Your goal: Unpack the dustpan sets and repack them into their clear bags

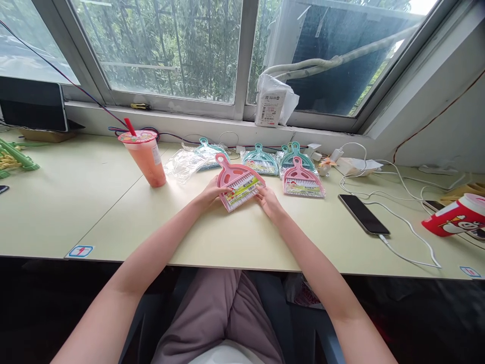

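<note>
Between my hands is a pink dustpan and brush set (239, 183), tilted up off the table with its handle pointing away to the upper left. A yellow-green label runs across its white bristles. My left hand (212, 193) grips the set's left edge, thumb on the front. At the lower right edge, my right hand (267, 200) holds it with the fingers partly behind. Another pink dustpan set (303, 181) lies to the right in clear wrapping. Behind are teal dustpan sets (259, 161), also wrapped. Crumpled clear plastic (185, 163) lies behind my left hand.
A cup of orange drink with a red straw (146, 159) stands to the left. On the right are a phone (364, 215) on a white cable, a red paper cup (456, 216) and tangled cords. A white box (270, 107) rests on the windowsill.
</note>
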Demonstrator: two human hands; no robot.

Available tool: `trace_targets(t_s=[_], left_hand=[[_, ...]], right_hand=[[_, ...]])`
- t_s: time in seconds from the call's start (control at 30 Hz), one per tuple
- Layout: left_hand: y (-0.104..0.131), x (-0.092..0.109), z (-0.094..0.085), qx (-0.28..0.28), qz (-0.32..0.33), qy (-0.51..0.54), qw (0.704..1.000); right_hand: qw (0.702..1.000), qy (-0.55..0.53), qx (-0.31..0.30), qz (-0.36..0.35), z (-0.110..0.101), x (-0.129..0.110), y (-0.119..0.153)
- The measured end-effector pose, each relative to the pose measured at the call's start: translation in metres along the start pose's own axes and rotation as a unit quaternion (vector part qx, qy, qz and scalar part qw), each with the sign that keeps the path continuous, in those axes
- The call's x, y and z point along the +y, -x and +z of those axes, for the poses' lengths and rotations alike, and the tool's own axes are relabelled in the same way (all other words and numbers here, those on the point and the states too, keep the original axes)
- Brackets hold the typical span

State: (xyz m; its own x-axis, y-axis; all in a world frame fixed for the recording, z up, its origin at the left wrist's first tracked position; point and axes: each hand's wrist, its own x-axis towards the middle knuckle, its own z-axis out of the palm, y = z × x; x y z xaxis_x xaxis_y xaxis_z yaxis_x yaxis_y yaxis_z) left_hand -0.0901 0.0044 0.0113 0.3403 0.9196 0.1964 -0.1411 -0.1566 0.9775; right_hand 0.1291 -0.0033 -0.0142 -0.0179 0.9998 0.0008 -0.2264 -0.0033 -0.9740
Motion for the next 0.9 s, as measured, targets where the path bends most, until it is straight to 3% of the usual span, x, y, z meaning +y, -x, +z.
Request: trace_targets(t_s=[0.07,0.17,0.67,0.9], left_hand=[[0.0,0.002,0.001,0.005,0.012,-0.004,1.0],[0.002,0.005,0.003,0.004,0.02,-0.005,1.0],[0.002,0.008,0.006,-0.022,0.028,-0.018,0.999],[0.005,0.007,0.01,-0.029,-0.005,0.016,0.999]], right_hand=[[0.998,-0.04,-0.048,0.033,0.008,0.0,0.004],[0.994,-0.07,-0.066,0.045,0.017,0.0,0.01],[0.995,-0.065,-0.007,0.069,0.019,-0.004,0.013],[0.997,-0.06,-0.003,0.046,0.015,-0.004,0.012]])
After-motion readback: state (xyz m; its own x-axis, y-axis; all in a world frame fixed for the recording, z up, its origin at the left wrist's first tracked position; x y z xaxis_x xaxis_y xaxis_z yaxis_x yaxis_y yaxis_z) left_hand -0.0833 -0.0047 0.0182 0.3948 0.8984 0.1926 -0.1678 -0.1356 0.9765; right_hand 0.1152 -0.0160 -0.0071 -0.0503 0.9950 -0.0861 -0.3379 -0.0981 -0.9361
